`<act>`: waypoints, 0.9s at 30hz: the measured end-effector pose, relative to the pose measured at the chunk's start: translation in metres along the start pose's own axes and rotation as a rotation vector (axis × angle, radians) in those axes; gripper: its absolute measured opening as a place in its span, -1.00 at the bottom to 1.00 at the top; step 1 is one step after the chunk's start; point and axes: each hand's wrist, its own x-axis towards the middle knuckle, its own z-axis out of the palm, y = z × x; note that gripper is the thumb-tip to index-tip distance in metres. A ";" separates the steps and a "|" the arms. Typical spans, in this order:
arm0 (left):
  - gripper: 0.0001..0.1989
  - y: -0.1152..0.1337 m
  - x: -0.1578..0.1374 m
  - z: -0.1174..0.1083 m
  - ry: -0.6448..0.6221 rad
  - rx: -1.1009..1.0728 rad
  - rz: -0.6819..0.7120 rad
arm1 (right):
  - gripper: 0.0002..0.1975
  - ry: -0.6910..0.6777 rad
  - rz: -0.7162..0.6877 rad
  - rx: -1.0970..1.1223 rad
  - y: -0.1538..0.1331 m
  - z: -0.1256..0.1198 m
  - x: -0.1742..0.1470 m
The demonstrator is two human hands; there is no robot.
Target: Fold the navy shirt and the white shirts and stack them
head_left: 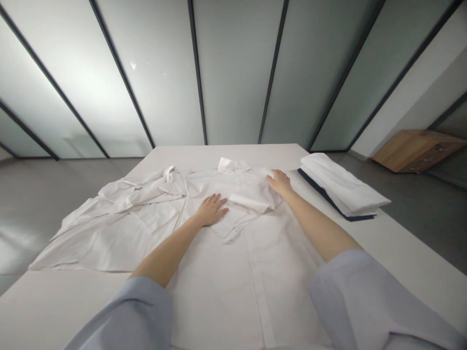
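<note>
A white button-up shirt [233, 277] lies spread front up, its collar [231, 165] toward the far side and its hem near me. My left hand [211, 210] rests flat on the shirt front, fingers spread, beside a folded-in sleeve [250, 201]. At the shirt's right shoulder edge, my right hand [279, 183] touches the cloth, thumb apart from its slightly bent fingers. Another white garment [109, 233] lies loosely wrinkled to the left, meeting the shirt's side.
On the right, a folded white garment [339, 184] lies on a dark flat piece [324, 194]. All of this is on a white table [412, 257]. Frosted glass panels [233, 73] stand beyond, and a wooden cabinet [412, 150] is at the far right.
</note>
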 end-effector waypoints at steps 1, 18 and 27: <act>-0.42 0.001 0.001 -0.002 0.001 -0.013 0.000 | -0.52 -0.002 -0.051 0.035 -0.002 -0.002 -0.009; -0.39 0.015 -0.056 -0.052 -0.286 -1.319 -0.298 | -0.51 -0.271 -0.178 0.134 0.015 0.007 -0.097; -0.28 -0.008 -0.077 -0.055 -0.498 -1.034 -0.229 | -0.59 -0.286 -0.226 0.103 0.015 0.000 -0.092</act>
